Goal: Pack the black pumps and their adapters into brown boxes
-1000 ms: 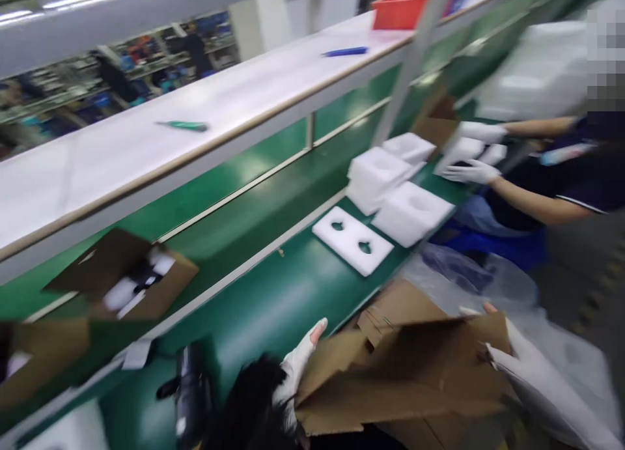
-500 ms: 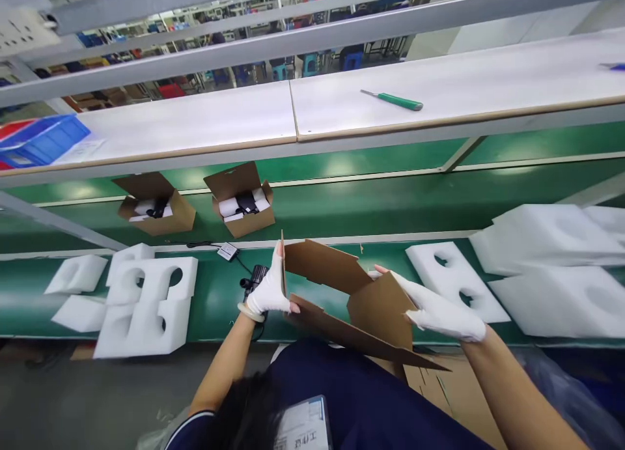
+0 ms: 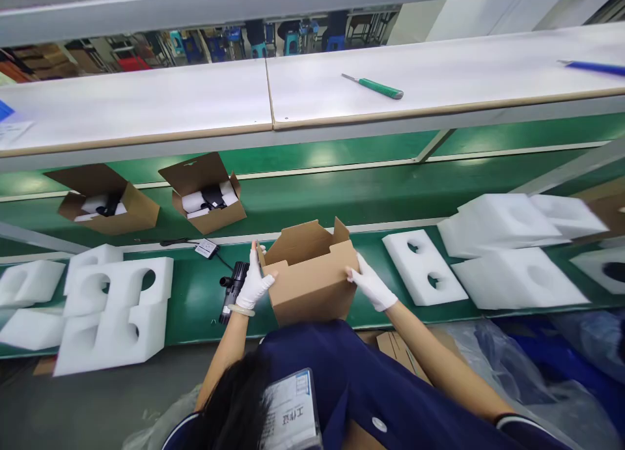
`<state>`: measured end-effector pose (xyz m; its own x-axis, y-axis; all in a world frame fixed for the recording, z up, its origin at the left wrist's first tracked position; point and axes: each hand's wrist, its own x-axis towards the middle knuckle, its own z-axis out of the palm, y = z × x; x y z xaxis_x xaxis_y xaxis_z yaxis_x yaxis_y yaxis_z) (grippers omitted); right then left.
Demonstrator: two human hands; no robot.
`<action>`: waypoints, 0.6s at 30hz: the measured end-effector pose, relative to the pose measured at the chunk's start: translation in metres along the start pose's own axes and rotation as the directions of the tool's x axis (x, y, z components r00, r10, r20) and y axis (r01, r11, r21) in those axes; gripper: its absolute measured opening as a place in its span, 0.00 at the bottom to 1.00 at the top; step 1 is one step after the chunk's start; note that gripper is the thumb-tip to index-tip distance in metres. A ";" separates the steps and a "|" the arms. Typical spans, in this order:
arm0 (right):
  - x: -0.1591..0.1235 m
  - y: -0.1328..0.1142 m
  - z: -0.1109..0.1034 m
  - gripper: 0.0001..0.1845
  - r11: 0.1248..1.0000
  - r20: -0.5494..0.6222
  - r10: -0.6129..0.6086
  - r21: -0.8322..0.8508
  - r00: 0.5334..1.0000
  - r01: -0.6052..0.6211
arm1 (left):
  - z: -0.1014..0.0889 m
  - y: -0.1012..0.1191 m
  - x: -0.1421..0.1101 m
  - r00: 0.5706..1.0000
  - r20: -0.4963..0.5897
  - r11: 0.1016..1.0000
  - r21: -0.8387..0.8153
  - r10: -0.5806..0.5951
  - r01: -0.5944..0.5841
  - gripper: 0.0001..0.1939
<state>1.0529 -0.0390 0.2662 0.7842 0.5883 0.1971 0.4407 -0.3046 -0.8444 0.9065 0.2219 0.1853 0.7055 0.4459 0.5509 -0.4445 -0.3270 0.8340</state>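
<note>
Far left on the green surface (image 3: 195, 307) I see a pile of white foam inserts (image 3: 114, 313) with round cut-outs. Behind them, on the belt's far lane, sit 2 open cardboard cartons (image 3: 208, 193), each packed with foam and a black part. A black pump-like device (image 3: 233, 290) lies just beside my left hand (image 3: 254, 284), with a cable running to a small white tag (image 3: 206, 248).

The white-gloved left hand grips the left wall of an upright cardboard box (image 3: 310, 277), its fingers curled around the wall. The box stands between both hands, flaps open; I cannot tell whether it touches the belt. The gloved right hand (image 3: 371, 282) presses the right wall, fingers held together.

Further right lie a foam plate (image 3: 422, 267) with 2 holes and more foam blocks (image 3: 512, 241). On the white upper surface (image 3: 146, 101) above rests a green-handled utility knife (image 3: 374, 86).
</note>
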 end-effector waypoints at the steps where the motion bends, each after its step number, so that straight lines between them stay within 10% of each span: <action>1: 0.006 0.003 0.004 0.46 0.999 -0.045 0.046 -0.011 0.998 -0.047 | 0.002 0.000 0.000 1.000 -0.002 0.999 0.034 -0.001 0.001 0.56; 10: 0.031 -0.004 0.001 0.42 0.972 0.039 0.121 -0.206 0.992 -0.111 | -0.006 -0.014 0.028 0.996 -0.052 0.997 -0.021 -0.073 0.072 0.43; 18: 0.012 -0.017 -0.022 0.30 0.906 0.292 0.081 -0.420 0.953 0.052 | -0.006 -0.008 0.094 0.906 0.416 0.981 0.193 -0.080 -0.002 0.45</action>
<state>1.0643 -0.0431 0.2932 0.6552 0.7550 -0.0260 0.6233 -0.5598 -0.5460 0.9732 0.2717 0.2304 0.9042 0.0838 0.4188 -0.3310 -0.4822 0.8111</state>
